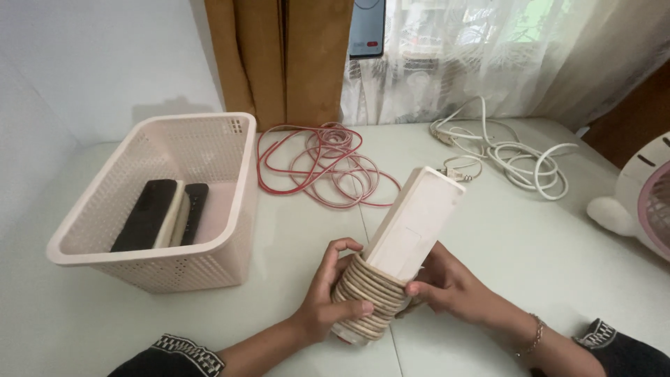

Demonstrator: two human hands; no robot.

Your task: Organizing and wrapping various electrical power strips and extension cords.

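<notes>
A white power strip [417, 222] lies tilted over the table, its lower end wrapped in several tight turns of its cream cable [370, 290]. My left hand [329, 286] grips the coiled end from the left, thumb across the turns. My right hand [447, 283] holds the same coiled end from the right, fingertips on the cable. A short plug [453, 171] sticks out near the strip's far end.
A pale pink perforated basket [230, 132] at the left holds black and white devices [162, 213]. A red and white cable [324, 164] lies loose behind, a white cable [516, 157] at the right. A small fan [652, 202] stands at the right edge.
</notes>
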